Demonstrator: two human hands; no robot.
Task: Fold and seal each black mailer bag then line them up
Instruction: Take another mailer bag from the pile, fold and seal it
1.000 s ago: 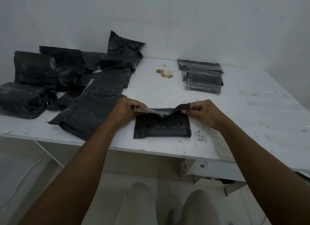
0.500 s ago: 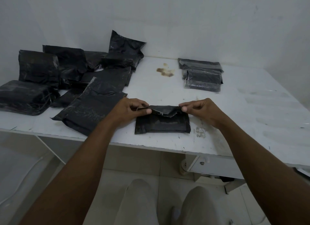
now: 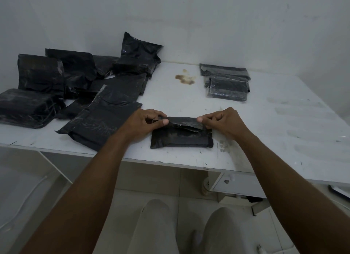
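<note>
A small black plastic mailer bag lies near the front edge of the scuffed white desk. The left hand and right hand each have their grip pinched on one end of its folded-over top flap. Two sealed flat black bags lie stacked behind.

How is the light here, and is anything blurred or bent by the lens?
Head view: dim, even light, no hard shadows; the pile of black bags shows only faint sheen. Head view: the left hand, the right hand and the small bag they pinch are sharp. Head view: the forearms widen towards the bottom corners, a wide-lens effect.
</note>
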